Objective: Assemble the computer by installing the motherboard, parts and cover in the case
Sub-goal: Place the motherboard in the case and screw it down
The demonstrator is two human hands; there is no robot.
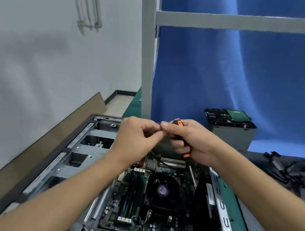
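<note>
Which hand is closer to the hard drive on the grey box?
Right. The right hand, gripping the screwdriver, is just left of and in front of the hard drive. The left hand is farther left, its fingertips meeting the right's.

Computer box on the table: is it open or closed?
Open. The grey metal computer case has no cover on top, so the green motherboard and round black fan inside show.

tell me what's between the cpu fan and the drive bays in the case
In the head view, memory slots on the motherboard lie between the CPU fan and the drive bays.
</note>
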